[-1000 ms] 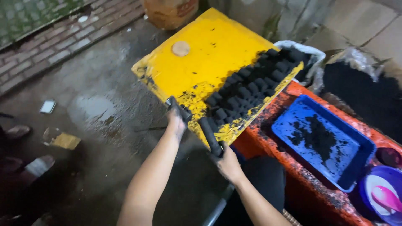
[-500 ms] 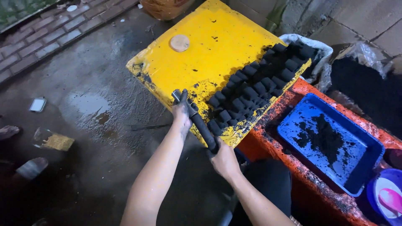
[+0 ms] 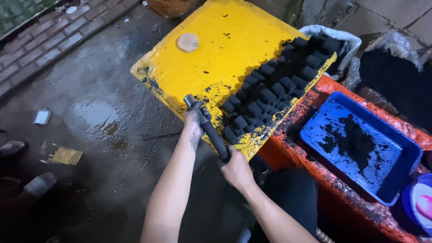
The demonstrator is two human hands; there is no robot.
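Observation:
My left hand (image 3: 194, 122) grips the far end of a black metal tube (image 3: 210, 130). My right hand (image 3: 236, 170) holds the tube's near end. The tube lies slanted over the near edge of a yellow board (image 3: 216, 49). Rows of several black briquettes (image 3: 274, 87) lie along the board's right side, just beyond the tube. Both hands are smeared with black dust.
A round tan disc (image 3: 187, 42) lies on the board's far part. A blue tray (image 3: 360, 144) with black powder rests on an orange-red bench (image 3: 324, 189). Sacks of black powder (image 3: 396, 76) stand at the right. Wet concrete floor (image 3: 90, 117) with litter spreads left; another person's feet (image 3: 13, 148) show at the left edge.
The view has drawn closer to the board. Both hands keep hold of the black tube, which now lies flatter along the board's near edge beside the briquettes.

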